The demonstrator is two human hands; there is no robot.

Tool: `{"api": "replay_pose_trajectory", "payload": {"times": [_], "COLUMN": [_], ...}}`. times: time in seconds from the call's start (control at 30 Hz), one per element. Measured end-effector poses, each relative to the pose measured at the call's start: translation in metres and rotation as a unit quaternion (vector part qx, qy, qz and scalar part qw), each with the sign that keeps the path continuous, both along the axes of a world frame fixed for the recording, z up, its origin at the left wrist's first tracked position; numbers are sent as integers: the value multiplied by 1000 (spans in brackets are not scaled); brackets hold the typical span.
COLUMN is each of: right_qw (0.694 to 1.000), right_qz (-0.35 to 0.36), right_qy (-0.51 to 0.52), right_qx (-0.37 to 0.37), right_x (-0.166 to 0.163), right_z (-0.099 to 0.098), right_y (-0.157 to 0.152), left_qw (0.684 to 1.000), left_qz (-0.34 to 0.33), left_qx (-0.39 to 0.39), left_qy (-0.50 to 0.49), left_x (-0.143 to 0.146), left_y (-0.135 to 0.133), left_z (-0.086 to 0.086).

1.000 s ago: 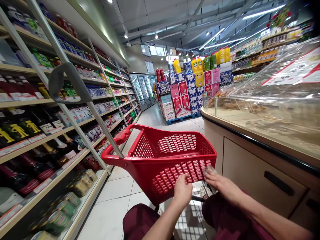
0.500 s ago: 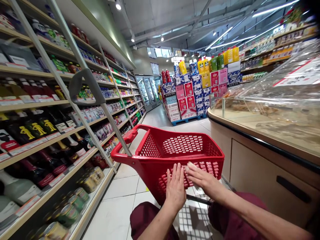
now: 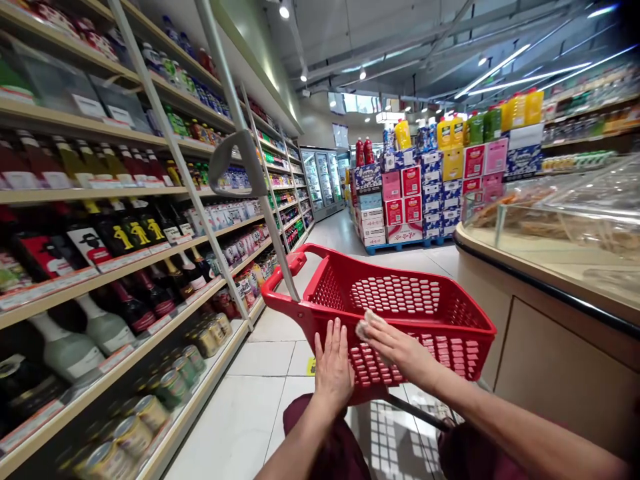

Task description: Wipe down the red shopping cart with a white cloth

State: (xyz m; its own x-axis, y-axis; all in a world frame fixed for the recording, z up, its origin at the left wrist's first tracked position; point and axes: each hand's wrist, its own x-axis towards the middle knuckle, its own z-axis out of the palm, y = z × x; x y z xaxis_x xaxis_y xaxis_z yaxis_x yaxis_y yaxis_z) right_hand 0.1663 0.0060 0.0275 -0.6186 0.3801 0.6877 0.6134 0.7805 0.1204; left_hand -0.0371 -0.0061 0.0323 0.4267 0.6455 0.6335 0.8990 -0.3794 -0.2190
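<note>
Red basket [image 3: 445, 329]: right hand [image 3: 401, 348] and cloth [image 3: 367, 325] have shifted nearer its grey handle [image 3: 251, 161]

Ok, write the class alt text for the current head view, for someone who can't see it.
A person's right hand holds a pale cloth to a red shopping cart, the left hand flat against its side. Bottle shelves line the left; stacked boxes stand ahead.

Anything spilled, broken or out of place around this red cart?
Nothing looks spilled or broken. One small oddity: a bright yellow patch standing out against the pale floor, seen beside the left hand; purpose unclear.
</note>
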Motion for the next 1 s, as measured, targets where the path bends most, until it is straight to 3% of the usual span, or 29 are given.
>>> {"api": "replay_pose_trajectory", "payload": {"times": [0.13, 0.3, 0.47, 0.6, 0.7, 0.73, 0.8, 0.9, 1.0], "right_qw": [998, 999, 999, 994, 989, 988, 984, 974, 969], "right_qz": [12, 13, 44, 72, 78, 76, 82, 107, 101], "right_qy": [-58, 20, 14, 69, 120, 134, 159, 191, 205], "right_qx": [-19, 41, 16, 50, 42, 27, -12, -57, -95], "right_x": [-11, -50, -72, -95, -113, -117, -121, -121, -121], "right_z": [-1, 29, 28, 63, 90, 92, 91, 84, 84], "right_y": [0, 11, 14, 16, 18, 17, 13, 2, -6], "left_qw": [1000, 998, 996, 993, 970, 949, 877, 718, 558], "left_qz": [8, 57, 80, 62, 4, -23, -88, -202, -271], "left_qx": [6, 15, 18, 22, -9, -29, -92, -224, -316], "left_qy": [6, -11, -24, -100, -242, -313, -463, -627, -718], "left_x": [-22, -40, -61, -78, -80, -78, -69, -51, -35], "left_y": [-3, -5, -5, -2, 0, 0, 0, -1, 1], "left_z": [7, 18, 19, 20, 28, 31, 39, 53, 67]}}
